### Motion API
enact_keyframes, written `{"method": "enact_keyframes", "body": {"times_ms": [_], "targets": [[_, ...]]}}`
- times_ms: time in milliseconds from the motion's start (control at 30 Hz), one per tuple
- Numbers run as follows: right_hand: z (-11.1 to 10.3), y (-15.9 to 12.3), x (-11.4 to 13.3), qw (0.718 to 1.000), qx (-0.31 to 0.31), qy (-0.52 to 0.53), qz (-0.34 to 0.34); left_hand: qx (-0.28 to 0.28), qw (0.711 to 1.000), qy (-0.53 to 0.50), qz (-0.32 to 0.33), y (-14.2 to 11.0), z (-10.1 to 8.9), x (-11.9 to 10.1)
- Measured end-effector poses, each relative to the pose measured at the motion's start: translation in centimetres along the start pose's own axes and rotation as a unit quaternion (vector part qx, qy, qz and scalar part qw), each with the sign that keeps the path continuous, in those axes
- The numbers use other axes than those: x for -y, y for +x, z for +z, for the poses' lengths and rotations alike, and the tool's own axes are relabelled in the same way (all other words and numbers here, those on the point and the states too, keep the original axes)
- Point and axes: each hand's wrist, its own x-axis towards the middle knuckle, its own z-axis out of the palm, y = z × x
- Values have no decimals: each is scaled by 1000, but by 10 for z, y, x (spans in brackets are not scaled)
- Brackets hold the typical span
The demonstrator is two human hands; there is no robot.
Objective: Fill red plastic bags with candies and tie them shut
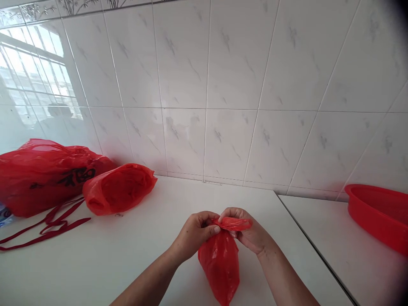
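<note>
A red plastic bag (pixel 219 263) with something bulky inside rests on the white tabletop in front of me. Its gathered neck is pinched between the fingers of my left hand (pixel 200 229) and my right hand (pixel 245 233). The left thumb and fingertips press on the neck from the left side. From the right, my other fingers grip the twisted top, and a loose flap of plastic lies folded over toward the right wrist. What the bag contains is hidden by the red plastic.
On the left lie a large full red bag (pixel 47 178) with black lettering, a smaller open red bag (pixel 121 189) and dark red straps (pixel 60 223). A red basin (pixel 376 216) stands at the right, beyond a seam (pixel 315 248) in the surface. White tiles (pixel 185 140) rise behind.
</note>
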Motion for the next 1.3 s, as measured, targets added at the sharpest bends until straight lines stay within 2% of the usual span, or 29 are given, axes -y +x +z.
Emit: {"method": "enact_keyframes", "body": {"times_ms": [100,200,267,400,500,667,733,967,1133,1200,1300], "targets": [[3,-3,4,1000,10,-12,2,-18,999,24,-12,1,1,-2],[6,-4,7,998,2,-56,20,-64,991,117,1,1,4,-3],[7,-4,7,994,-9,-109,26,-91,974,207,19,0,5,-3],[8,-4,4,975,-35,-219,18,-107,935,335,42,-2,8,-1],[9,-3,2,954,-67,-293,15,-111,925,363,35,-4,10,-2],[14,2,-6,910,-157,-385,17,-120,927,355,21,-3,13,-6],[15,3,-8,909,-162,-383,15,-130,926,354,27,-3,13,-7],[11,2,2,968,-104,-228,33,-113,921,367,59,-7,13,-1],[9,5,-2,974,-144,-166,50,-101,913,386,83,-11,18,3],[7,9,-9,972,-173,-146,57,-70,917,382,97,-17,24,0],[-2,16,-22,955,-227,-184,55,34,925,356,126,-33,33,-10]]}}
